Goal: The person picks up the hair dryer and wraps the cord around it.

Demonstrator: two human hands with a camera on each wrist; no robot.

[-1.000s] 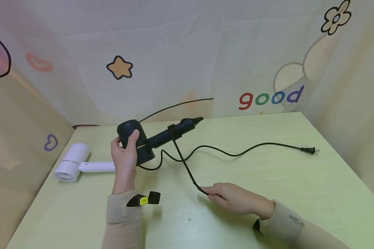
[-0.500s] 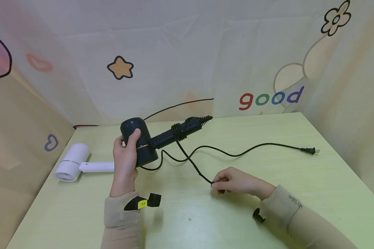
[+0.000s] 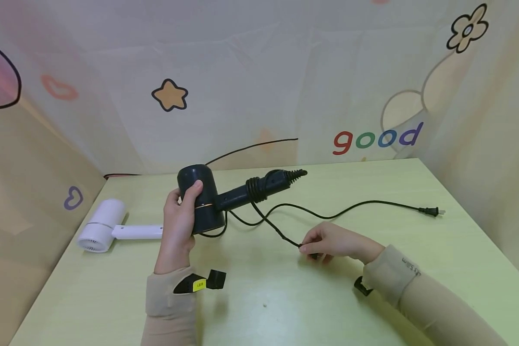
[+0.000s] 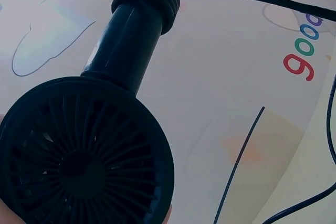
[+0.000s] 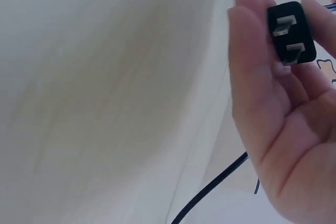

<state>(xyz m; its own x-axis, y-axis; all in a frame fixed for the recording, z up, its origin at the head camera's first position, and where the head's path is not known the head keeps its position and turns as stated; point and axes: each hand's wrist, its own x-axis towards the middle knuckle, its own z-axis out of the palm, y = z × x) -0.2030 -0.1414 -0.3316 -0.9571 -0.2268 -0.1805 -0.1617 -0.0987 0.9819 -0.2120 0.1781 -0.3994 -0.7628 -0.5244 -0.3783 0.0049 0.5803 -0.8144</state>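
While the left hand (image 3: pixel 179 226) holds the dark hair dryer (image 3: pixel 208 194) over the left-centre part of the table, its thumb on the near side of the barrel and its fingers curled round the far side, the right hand (image 3: pixel 337 240) pinches a black two-bladed plug (image 5: pixel 291 32) between thumb and fingers. The dryer's handle points right and slightly upward, with several turns of cord (image 3: pixel 256 190) wound round it; from these a stretch runs down to the right hand. On the barrel a thin gold-coloured band shows, and the left wrist view looks onto a round, vented end; no wording can be made out on either part. Just left of the left hand, a white hair dryer (image 3: pixel 105 221) lies on the table (image 3: pixel 264 278), its handle passing behind the wrist. Another black cord (image 3: pixel 350 209) snakes rightward across the tabletop to its own plug (image 3: pixel 430 211); its start is hidden. A yellow label (image 3: pixel 199 285) sits on the black left wrist strap (image 3: pixel 183 284), its marks too small to read, and dark lettering (image 3: pixel 411 265) on the right cuff (image 3: pixel 391 271) is unclear. Behind, the printed backdrop (image 3: pixel 251 86) carries "good" in red, green, blue and purple letters, beneath an outlined flower (image 3: pixel 468 30).
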